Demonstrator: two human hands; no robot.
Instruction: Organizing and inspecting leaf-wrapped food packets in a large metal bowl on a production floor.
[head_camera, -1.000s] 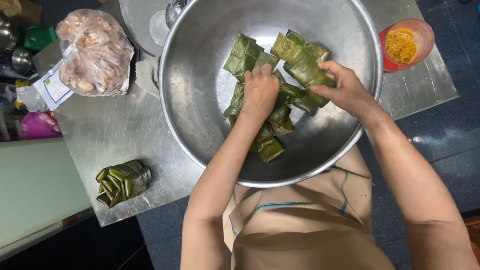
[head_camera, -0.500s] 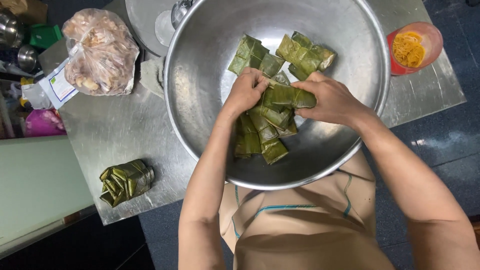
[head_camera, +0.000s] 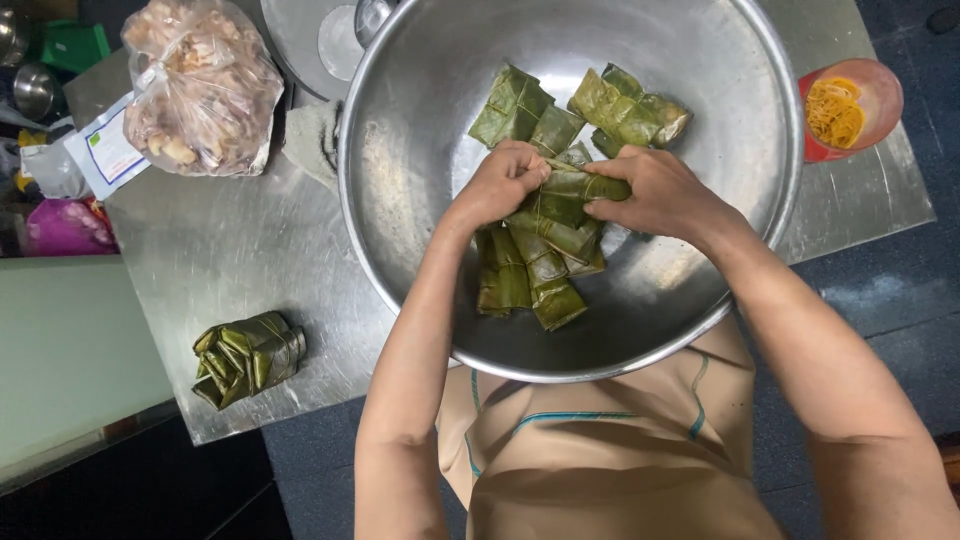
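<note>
A large steel bowl (head_camera: 420, 190) sits on the metal table and holds several green leaf-wrapped parcels. My left hand (head_camera: 500, 185) and my right hand (head_camera: 655, 195) both grip one leaf parcel (head_camera: 575, 188) lying across the top of a stack of parcels (head_camera: 530, 275) in the middle of the bowl. More parcels (head_camera: 625, 105) lie loose at the far side of the bowl, apart from my hands.
A tied bundle of leaf parcels (head_camera: 245, 358) lies on the steel table (head_camera: 250, 250) at the near left. A clear plastic bag of food (head_camera: 200, 85) sits at the far left. A red cup with yellow strands (head_camera: 850, 108) stands at the right.
Both hands have drawn together over the middle of the bowl and pulled a parcel onto the stack. The camera view has shifted slightly.
</note>
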